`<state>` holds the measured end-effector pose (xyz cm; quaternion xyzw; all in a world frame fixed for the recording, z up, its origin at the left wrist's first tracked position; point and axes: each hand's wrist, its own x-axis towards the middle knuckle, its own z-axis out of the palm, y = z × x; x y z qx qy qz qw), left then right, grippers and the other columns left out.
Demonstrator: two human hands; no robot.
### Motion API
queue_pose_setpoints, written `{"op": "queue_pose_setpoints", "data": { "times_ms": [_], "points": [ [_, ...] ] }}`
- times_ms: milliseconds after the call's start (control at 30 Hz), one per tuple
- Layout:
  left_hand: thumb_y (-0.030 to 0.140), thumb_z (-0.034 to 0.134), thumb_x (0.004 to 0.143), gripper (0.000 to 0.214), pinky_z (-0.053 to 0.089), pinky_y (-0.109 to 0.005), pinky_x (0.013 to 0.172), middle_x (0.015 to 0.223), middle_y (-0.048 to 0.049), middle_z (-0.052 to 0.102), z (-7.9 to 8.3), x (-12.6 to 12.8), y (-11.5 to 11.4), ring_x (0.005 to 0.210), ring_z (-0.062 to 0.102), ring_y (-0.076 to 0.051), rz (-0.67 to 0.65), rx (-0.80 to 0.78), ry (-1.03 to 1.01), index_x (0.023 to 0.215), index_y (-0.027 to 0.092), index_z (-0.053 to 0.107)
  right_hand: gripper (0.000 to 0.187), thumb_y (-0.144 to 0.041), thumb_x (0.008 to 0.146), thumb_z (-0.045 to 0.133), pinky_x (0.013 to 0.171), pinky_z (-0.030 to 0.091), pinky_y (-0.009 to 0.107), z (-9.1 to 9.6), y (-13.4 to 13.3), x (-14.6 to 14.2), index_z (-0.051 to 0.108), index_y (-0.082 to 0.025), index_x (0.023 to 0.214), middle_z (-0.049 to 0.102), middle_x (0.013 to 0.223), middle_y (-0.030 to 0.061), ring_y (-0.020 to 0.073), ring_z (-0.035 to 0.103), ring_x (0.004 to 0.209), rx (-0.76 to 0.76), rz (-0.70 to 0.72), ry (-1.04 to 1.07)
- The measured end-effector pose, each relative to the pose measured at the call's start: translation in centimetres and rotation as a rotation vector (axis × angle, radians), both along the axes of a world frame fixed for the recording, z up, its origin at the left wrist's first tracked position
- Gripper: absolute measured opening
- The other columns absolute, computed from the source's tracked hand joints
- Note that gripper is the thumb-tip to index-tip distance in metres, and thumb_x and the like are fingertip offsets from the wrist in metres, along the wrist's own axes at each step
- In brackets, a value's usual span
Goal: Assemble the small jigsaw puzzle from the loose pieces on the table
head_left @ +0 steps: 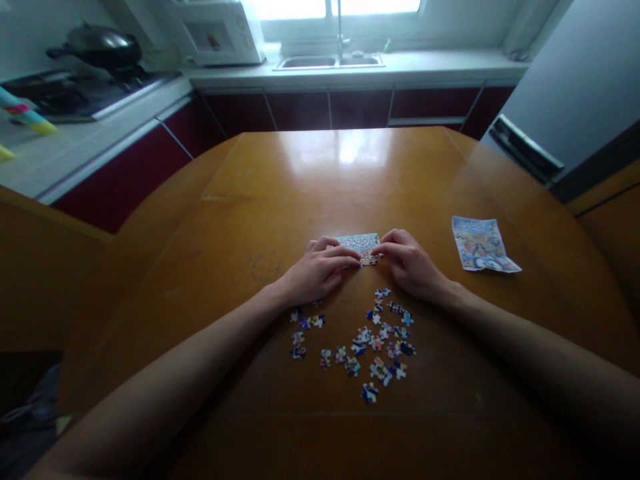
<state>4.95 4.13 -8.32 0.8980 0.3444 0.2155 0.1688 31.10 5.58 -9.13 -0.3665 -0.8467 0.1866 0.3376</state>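
A partly joined jigsaw puzzle [358, 243] lies on the wooden table [280, 193]. My left hand [317, 272] rests on its left side with fingers curled and pressed onto its near edge. My right hand [410, 261] sits at its right side, fingertips pinched at the puzzle's lower right corner, where a small piece may be under them. Several loose puzzle pieces [373, 337] are scattered on the table just in front of both hands, between my forearms.
A printed picture sheet [481, 244] lies to the right on the table. Beyond the table stand a counter with a sink [327, 62], a microwave [215, 33] and a wok on a stove [103, 48]. A grey appliance [565, 100] stands at right.
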Motion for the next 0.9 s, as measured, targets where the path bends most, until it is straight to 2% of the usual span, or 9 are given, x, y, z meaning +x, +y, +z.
{"op": "queue_pose_setpoints", "data": {
  "times_ms": [133,200,300,433,500,667,900],
  "points": [
    [0.015,0.058,0.088,0.042,0.03,-0.049,0.107,0.128,0.0006,0.069,0.09,-0.02,0.01,0.118,0.049,-0.028,0.0,-0.036,-0.034,0.122,0.037,0.069,0.033,-0.008,0.091,0.045,0.086,0.048,0.042,-0.11,0.33,0.32,0.073,-0.022,0.094,0.06,0.095,0.0084,0.0235,0.057,0.095,0.013,-0.15,0.123],
    [0.015,0.059,0.087,0.042,0.03,-0.049,0.108,0.127,0.0003,0.07,0.09,-0.03,0.03,0.118,0.05,-0.028,0.003,-0.057,-0.064,0.121,0.037,0.069,0.033,-0.007,0.09,0.045,0.088,0.048,0.043,-0.07,0.34,0.37,0.074,-0.023,0.092,0.06,0.096,0.0087,0.0242,0.056,0.097,0.029,-0.179,0.127],
    [0.016,0.059,0.087,0.041,0.031,-0.049,0.108,0.125,0.0004,0.07,0.04,-0.04,0.05,0.117,0.051,-0.027,0.008,-0.067,-0.08,0.12,0.037,0.07,0.033,-0.007,0.09,0.047,0.092,0.047,0.046,0.08,0.12,0.28,0.075,-0.025,0.089,0.062,0.103,0.0089,0.0255,0.054,0.105,0.048,-0.146,0.091],
    [0.014,0.058,0.087,0.043,0.031,-0.049,0.106,0.126,0.0006,0.07,0.0,0.0,0.05,0.117,0.05,-0.028,0.009,-0.045,-0.058,0.121,0.037,0.069,0.03,-0.008,0.089,0.054,0.1,0.044,0.051,0.15,-0.12,0.12,0.077,-0.027,0.084,0.061,0.117,0.0078,0.0278,0.049,0.118,0.049,-0.036,-0.019],
    [0.013,0.057,0.087,0.044,0.031,-0.048,0.106,0.126,0.001,0.07,0.05,0.02,0.03,0.117,0.049,-0.028,0.006,-0.038,-0.048,0.122,0.038,0.069,0.029,-0.008,0.089,0.054,0.102,0.043,0.051,0.1,-0.07,0.12,0.076,-0.026,0.082,0.061,0.117,0.0078,0.0274,0.049,0.118,0.055,-0.02,-0.016],
    [0.011,0.056,0.087,0.047,0.031,-0.048,0.106,0.13,0.0017,0.068,0.21,-0.04,-0.04,0.118,0.048,-0.028,-0.004,-0.031,-0.012,0.124,0.037,0.068,0.032,-0.008,0.093,0.048,0.098,0.046,0.048,-0.04,0.16,0.22,0.076,-0.025,0.09,0.063,0.112,0.0091,0.0252,0.051,0.114,0.055,-0.097,0.086],
    [0.012,0.056,0.088,0.046,0.032,-0.048,0.106,0.13,0.0013,0.068,0.14,-0.13,0.02,0.119,0.048,-0.028,-0.002,-0.015,-0.011,0.125,0.037,0.067,0.03,-0.011,0.093,0.053,0.104,0.042,0.05,0.31,-0.21,-0.11,0.078,-0.028,0.093,0.059,0.125,0.0072,0.0262,0.047,0.121,0.059,0.037,-0.057]
  ]
}}
